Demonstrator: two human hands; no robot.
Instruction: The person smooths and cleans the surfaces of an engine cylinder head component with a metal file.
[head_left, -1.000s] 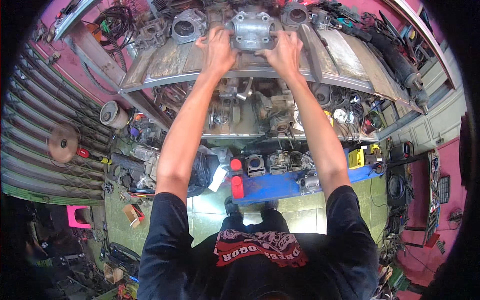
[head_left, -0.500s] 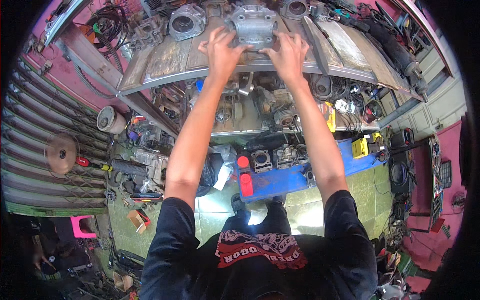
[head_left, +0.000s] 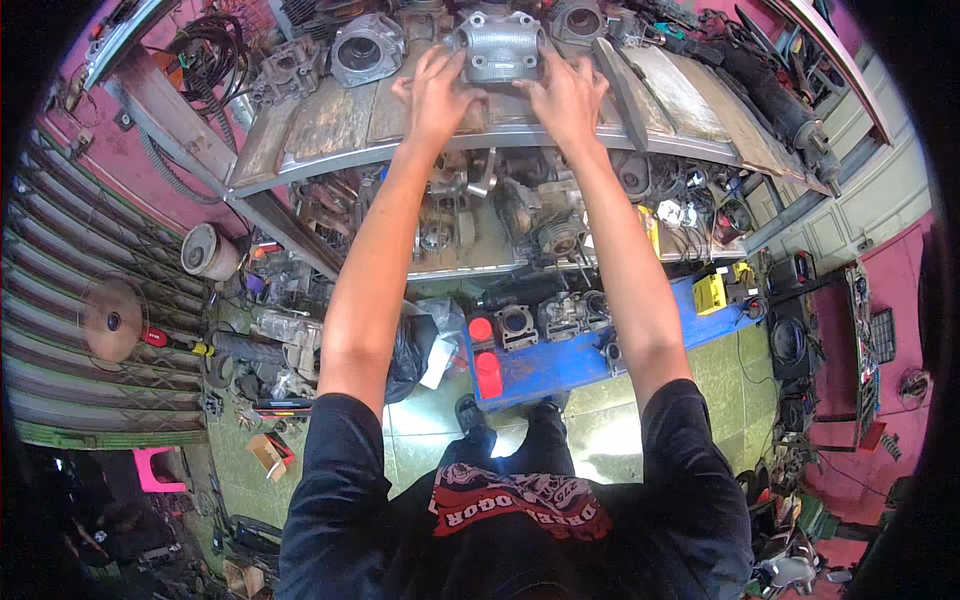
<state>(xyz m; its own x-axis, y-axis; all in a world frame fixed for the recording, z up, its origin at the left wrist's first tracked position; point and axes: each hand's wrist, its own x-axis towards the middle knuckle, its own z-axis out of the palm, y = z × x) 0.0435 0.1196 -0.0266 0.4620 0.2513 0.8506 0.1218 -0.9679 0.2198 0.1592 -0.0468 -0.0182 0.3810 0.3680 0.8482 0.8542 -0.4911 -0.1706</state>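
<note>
Between the fingers [head_left: 450,69], contact likely: metal casting [head_left: 503,50]

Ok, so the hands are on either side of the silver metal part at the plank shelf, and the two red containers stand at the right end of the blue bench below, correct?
Not quite: the head view shows the two red containers at the left end of the blue bench. The hands are indeed on either side of the silver metal part.

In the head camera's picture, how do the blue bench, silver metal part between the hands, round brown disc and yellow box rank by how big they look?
1. Blue bench
2. Silver metal part and round brown disc: too alike to rank
3. Yellow box
</note>
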